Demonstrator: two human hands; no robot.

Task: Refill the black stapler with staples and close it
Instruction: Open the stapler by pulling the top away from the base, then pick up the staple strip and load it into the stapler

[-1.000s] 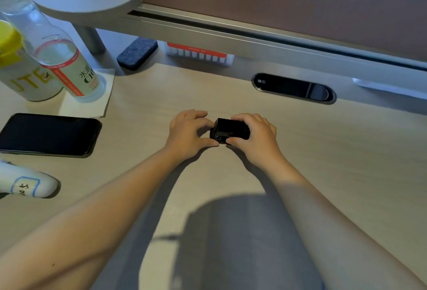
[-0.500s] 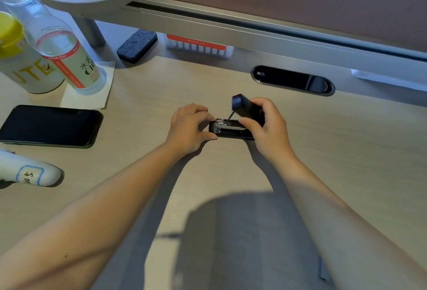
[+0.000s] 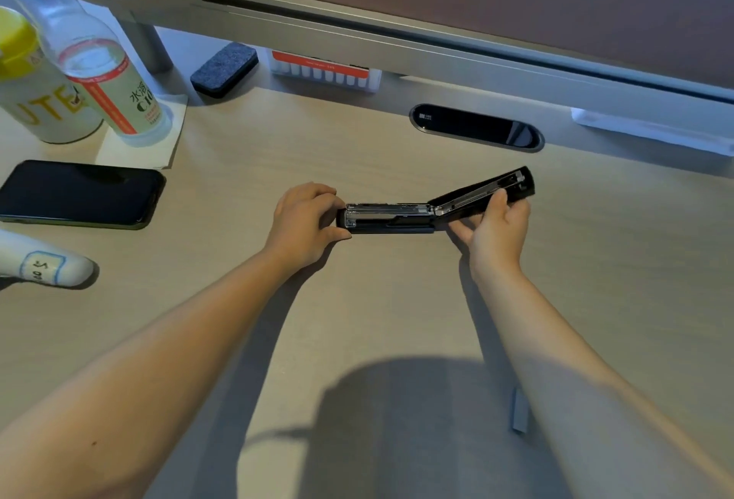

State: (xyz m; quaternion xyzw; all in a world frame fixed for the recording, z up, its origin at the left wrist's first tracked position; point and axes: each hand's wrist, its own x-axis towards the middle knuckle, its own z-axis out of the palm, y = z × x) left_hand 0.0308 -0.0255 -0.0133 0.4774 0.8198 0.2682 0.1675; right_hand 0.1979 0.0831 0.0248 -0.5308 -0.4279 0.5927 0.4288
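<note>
The black stapler [image 3: 391, 217] lies on the light wooden desk, swung wide open. Its base with the metal staple channel points left, and its top arm [image 3: 482, 190] is folded back to the right, raised slightly. My left hand [image 3: 304, 222] grips the front end of the base between thumb and fingers. My right hand [image 3: 494, 230] holds the top arm from below, thumb on its upper side. A grey strip of staples [image 3: 519, 410] lies on the desk near my right forearm.
A black phone [image 3: 79, 193] lies at the left. Two bottles [image 3: 95, 61] stand on a napkin at the far left. A grey eraser [image 3: 224, 68], a red-and-white box [image 3: 325, 71] and a black cable port [image 3: 476, 127] sit along the back. A white object [image 3: 43, 266] lies at the left edge.
The stapler went from closed to fully open. My right hand swung the top arm up and back to the right, while my left hand kept holding the base.
</note>
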